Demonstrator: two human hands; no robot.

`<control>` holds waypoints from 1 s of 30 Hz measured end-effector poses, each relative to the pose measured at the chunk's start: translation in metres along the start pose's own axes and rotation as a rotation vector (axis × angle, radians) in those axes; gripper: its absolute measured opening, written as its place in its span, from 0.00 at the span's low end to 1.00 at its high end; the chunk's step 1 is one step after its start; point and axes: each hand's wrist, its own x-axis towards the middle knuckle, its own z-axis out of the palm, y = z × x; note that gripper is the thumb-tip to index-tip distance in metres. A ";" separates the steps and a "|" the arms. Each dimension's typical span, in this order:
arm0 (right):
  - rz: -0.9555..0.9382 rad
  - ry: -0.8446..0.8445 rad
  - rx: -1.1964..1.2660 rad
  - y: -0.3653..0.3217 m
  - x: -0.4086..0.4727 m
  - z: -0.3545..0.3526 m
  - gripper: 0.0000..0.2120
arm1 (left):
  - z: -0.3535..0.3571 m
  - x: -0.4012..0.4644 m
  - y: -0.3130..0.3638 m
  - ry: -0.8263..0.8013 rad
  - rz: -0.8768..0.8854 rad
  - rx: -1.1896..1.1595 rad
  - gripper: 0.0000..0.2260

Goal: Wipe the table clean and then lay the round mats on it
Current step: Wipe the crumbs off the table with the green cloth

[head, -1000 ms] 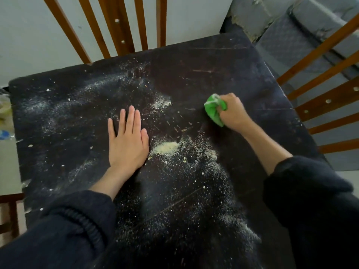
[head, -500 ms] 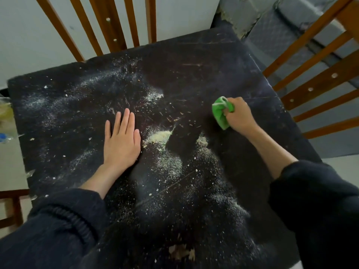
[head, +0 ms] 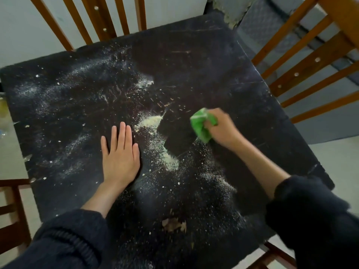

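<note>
near the middle of the dark tabletop (head: 223, 61), the right hand (head: 223, 129) clutches a green cloth (head: 201, 125) while the left hand (head: 120, 152) lies flat; a hasty sweep could fling crumbs (head: 149, 121) over the near edge, mats unseen.

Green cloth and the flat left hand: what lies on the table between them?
In the head view, pale crumb piles and a wiped dark patch lie between the left hand and the green cloth.
</note>
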 end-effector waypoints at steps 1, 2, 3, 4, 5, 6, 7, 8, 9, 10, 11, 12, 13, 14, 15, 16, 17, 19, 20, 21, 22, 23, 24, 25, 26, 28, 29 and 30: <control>0.062 0.065 -0.067 0.011 0.009 -0.014 0.13 | 0.000 -0.004 0.001 -0.004 0.004 0.000 0.25; 0.119 0.104 -0.133 0.022 0.017 -0.025 0.13 | 0.000 -0.007 0.001 -0.009 0.004 -0.001 0.25; 0.162 0.120 -0.178 0.032 0.020 -0.032 0.12 | 0.001 -0.009 0.001 -0.013 0.004 -0.001 0.25; 0.194 0.122 -0.204 0.040 0.021 -0.034 0.11 | 0.001 -0.012 0.001 -0.015 0.003 -0.002 0.25; 0.212 0.121 -0.223 0.042 0.019 -0.032 0.09 | 0.002 -0.015 0.001 -0.016 0.003 -0.003 0.25; 0.199 0.132 -0.243 0.039 0.014 -0.025 0.08 | 0.002 -0.018 0.002 -0.016 0.002 -0.002 0.25; 0.138 0.140 -0.266 0.032 0.006 -0.015 0.08 | 0.003 -0.020 0.002 -0.012 0.004 0.003 0.25; 0.055 0.127 -0.274 0.023 -0.006 -0.002 0.07 | 0.004 -0.023 0.002 -0.010 0.006 0.008 0.25; -0.032 0.085 -0.267 0.012 -0.020 0.014 0.08 | 0.005 -0.026 0.003 -0.007 0.010 0.011 0.25; -0.101 0.003 -0.252 0.000 -0.034 0.030 0.09 | 0.006 -0.028 0.004 -0.002 0.013 0.014 0.25; -0.150 -0.097 -0.232 -0.009 -0.050 0.049 0.09 | 0.008 -0.033 0.004 -0.001 0.012 0.024 0.25; -0.174 -0.186 -0.202 -0.016 -0.061 0.063 0.06 | 0.008 -0.034 0.005 0.005 0.011 0.028 0.25; -0.162 -0.260 -0.140 -0.020 -0.070 0.072 0.05 | 0.009 -0.035 0.005 0.009 0.014 0.026 0.25; -0.139 -0.293 -0.052 -0.021 -0.075 0.073 0.08 | 0.009 -0.037 0.005 0.011 0.017 0.022 0.25; -0.108 -0.264 0.033 -0.021 -0.076 0.068 0.12 | 0.009 -0.038 0.006 0.010 0.023 0.020 0.26; -0.063 -0.178 0.077 -0.017 -0.074 0.057 0.13 | 0.010 -0.041 0.006 0.009 0.031 0.025 0.27; -0.015 -0.060 0.097 -0.011 -0.071 0.045 0.11 | 0.010 -0.044 0.006 0.008 0.038 0.035 0.27; 0.084 0.138 0.028 0.010 -0.062 0.013 0.08 | 0.011 -0.050 0.007 0.004 0.051 0.041 0.27; 0.130 0.177 -0.043 0.023 -0.058 -0.001 0.08 | 0.011 -0.053 0.008 0.004 0.053 0.039 0.28; 0.171 0.192 -0.115 0.036 -0.055 -0.014 0.07 | 0.011 -0.056 0.008 0.000 0.055 0.042 0.28; 0.204 0.203 -0.164 0.047 -0.054 -0.023 0.07 | 0.011 -0.059 0.009 -0.001 0.064 0.048 0.28; 0.239 0.215 -0.190 0.056 -0.053 -0.028 0.08 | 0.011 -0.060 0.009 -0.002 0.072 0.053 0.28; 0.270 0.230 -0.208 0.060 -0.053 -0.028 0.08 | 0.011 -0.063 0.009 -0.001 0.079 0.056 0.28; 0.275 0.243 -0.229 0.058 -0.054 -0.024 0.07 | 0.012 -0.063 0.009 0.001 0.082 0.059 0.28; 0.238 0.246 -0.257 0.052 -0.058 -0.015 0.06 | 0.012 -0.064 0.008 0.001 0.084 0.064 0.28; 0.076 0.173 -0.283 0.032 -0.074 0.014 0.05 | 0.013 -0.065 0.008 0.003 0.085 0.067 0.28; -0.018 0.110 -0.271 0.017 -0.085 0.032 0.05 | 0.014 -0.065 0.008 0.005 0.083 0.065 0.28; -0.094 0.030 -0.244 0.003 -0.094 0.050 0.06 | 0.014 -0.065 0.008 0.006 0.079 0.064 0.28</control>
